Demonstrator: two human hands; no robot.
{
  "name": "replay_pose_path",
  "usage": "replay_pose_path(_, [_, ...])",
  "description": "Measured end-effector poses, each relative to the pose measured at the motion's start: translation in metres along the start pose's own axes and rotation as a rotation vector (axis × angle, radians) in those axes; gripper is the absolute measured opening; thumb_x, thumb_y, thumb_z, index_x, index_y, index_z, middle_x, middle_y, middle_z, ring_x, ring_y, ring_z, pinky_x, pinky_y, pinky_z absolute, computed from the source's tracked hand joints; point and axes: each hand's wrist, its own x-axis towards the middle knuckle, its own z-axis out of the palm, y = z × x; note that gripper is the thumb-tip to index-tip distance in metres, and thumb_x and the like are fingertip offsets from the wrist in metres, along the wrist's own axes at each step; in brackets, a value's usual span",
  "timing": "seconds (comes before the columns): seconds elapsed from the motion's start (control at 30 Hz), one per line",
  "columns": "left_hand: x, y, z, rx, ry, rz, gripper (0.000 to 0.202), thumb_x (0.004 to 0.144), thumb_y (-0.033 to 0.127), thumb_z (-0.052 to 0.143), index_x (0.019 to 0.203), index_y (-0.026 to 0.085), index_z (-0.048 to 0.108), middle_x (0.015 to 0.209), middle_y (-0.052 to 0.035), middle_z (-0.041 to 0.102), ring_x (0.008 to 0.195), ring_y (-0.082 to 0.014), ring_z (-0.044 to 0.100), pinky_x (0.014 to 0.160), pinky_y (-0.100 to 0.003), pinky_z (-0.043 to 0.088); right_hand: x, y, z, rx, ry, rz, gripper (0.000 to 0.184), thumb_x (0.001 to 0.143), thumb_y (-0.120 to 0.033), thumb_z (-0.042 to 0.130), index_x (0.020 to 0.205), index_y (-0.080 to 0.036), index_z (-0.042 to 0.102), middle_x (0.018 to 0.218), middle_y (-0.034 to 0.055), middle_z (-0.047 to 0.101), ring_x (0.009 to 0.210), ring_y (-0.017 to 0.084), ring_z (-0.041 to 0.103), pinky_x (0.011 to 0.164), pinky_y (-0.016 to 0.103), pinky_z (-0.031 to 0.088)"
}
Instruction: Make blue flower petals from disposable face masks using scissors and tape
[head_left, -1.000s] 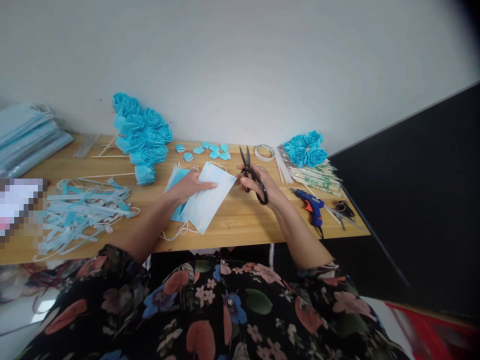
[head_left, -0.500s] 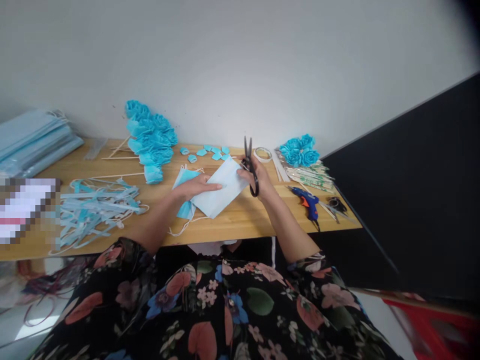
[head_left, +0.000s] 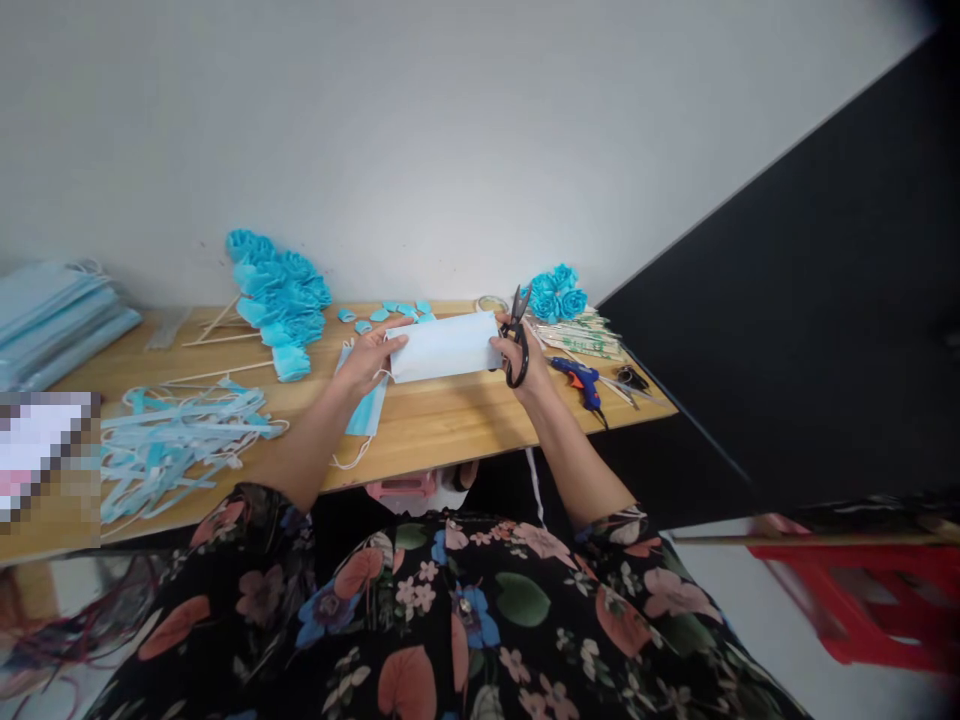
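Note:
Between my two hands a pale blue face mask is stretched out nearly level above the table. My left hand pinches its left end, thumb on top. At the other end my right hand grips the mask's edge between thumb and fingers. Black-handled scissors also hang in the right hand, blades pointing up. Under my left wrist another blue mask lies on the table, its ear loop trailing toward the front edge. Small cut blue pieces lie just behind the held mask.
On the wooden table, a heap of cut strips and blue flowers on sticks lie left, with stacked masks beyond. More blue flowers, a tape roll and a blue glue gun are right.
The mask has turned from slanted to nearly level and is now held by both ends. My left hand has moved up to its left end. The view has swung right.

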Motion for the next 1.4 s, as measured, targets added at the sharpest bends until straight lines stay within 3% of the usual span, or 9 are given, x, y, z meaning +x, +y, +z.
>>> replay_pose_path(0.17, [0.000,0.002,0.002,-0.113,-0.027,-0.039,0.063,0.085,0.055,0.069,0.133,0.014,0.064,0.113,-0.0117,0.076,0.104,-0.0287,0.071,0.081,-0.033,0.059,-0.006,-0.008,0.012,0.108,0.092,0.015,0.053,0.066,-0.044,0.081,0.112,-0.027,0.060,0.084,-0.0038,0.062,0.064,0.011,0.056,0.051,0.022,0.041])
replay_pose_path(0.33, [-0.003,0.005,-0.001,-0.182,-0.110,-0.162,0.091,0.085,0.087,0.033,0.129,0.013,0.065,0.112,-0.0158,0.075,0.114,-0.0350,0.068,0.086,-0.041,0.058,-0.006,-0.017,0.025,0.224,0.028,0.117,0.053,0.064,-0.038,0.076,0.113,-0.026,0.058,0.088,-0.0027,0.062,0.068,0.014,0.058,0.051,0.024,0.043])
replay_pose_path(0.53, [-0.008,-0.009,-0.010,-0.129,-0.185,-0.440,0.077,0.090,0.079,0.041,0.112,0.012,0.072,0.094,-0.0137,0.077,0.081,-0.0261,0.073,0.074,-0.034,0.057,-0.003,-0.018,0.038,0.051,-0.104,0.096,0.052,0.060,-0.036,0.078,0.108,-0.022,0.063,0.079,-0.0025,0.057,0.070,0.014,0.053,0.061,0.026,0.042])
replay_pose_path(0.67, [-0.007,-0.009,-0.019,0.042,-0.295,-0.391,0.065,0.072,0.066,0.077,0.107,0.011,0.073,0.085,-0.0112,0.077,0.065,-0.0197,0.067,0.058,-0.027,0.050,0.004,-0.014,0.043,-0.091,-0.248,-0.009,0.050,0.066,-0.038,0.078,0.110,-0.022,0.063,0.074,-0.0043,0.049,0.067,0.013,0.046,0.062,0.026,0.039])
replay_pose_path(0.8, [-0.009,-0.002,-0.018,0.266,-0.329,-0.352,0.065,0.059,0.050,0.092,0.108,0.013,0.073,0.094,-0.0088,0.077,0.071,-0.0185,0.067,0.059,-0.025,0.049,0.011,-0.009,0.051,-0.178,-0.388,-0.023,0.047,0.074,-0.040,0.076,0.116,-0.023,0.062,0.072,-0.0055,0.047,0.063,0.011,0.043,0.059,0.025,0.035])
replay_pose_path(0.97, [-0.010,0.000,-0.009,0.342,-0.227,-0.332,0.049,0.058,0.043,0.093,0.095,0.015,0.074,0.086,-0.0069,0.077,0.069,-0.0187,0.067,0.060,-0.027,0.051,0.018,-0.011,0.050,-0.283,-0.395,-0.040,0.050,0.074,-0.042,0.080,0.118,-0.023,0.065,0.082,-0.0021,0.060,0.073,0.014,0.055,0.067,0.027,0.044])
replay_pose_path(1.13, [-0.006,0.011,-0.016,0.231,0.003,-0.188,0.049,0.058,0.043,0.092,0.095,0.015,0.075,0.090,-0.0110,0.078,0.070,-0.0218,0.068,0.061,-0.030,0.053,0.022,-0.022,0.017,-0.186,-0.352,0.034,0.054,0.081,-0.055,0.073,0.124,-0.023,0.065,0.087,0.0018,0.064,0.066,0.013,0.057,0.059,0.027,0.050])
replay_pose_path(1.27, [0.001,0.032,-0.022,0.357,0.033,-0.161,0.048,0.062,0.047,0.088,0.096,0.015,0.075,0.086,-0.0100,0.076,0.069,-0.0226,0.067,0.058,-0.029,0.052,0.016,-0.030,-0.004,-0.073,-0.486,0.149,0.061,0.083,-0.062,0.069,0.127,-0.019,0.066,0.096,0.0087,0.070,0.083,0.019,0.065,0.066,0.030,0.057])
replay_pose_path(1.4, [0.008,0.058,-0.020,0.594,0.034,-0.127,0.043,0.067,0.049,0.084,0.092,0.015,0.076,0.079,-0.0069,0.074,0.063,-0.0198,0.064,0.052,-0.025,0.047,0.018,-0.029,-0.002,-0.112,-0.649,0.206,0.062,0.082,-0.060,0.072,0.128,-0.018,0.067,0.101,0.0117,0.073,0.089,0.020,0.069,0.067,0.028,0.057])
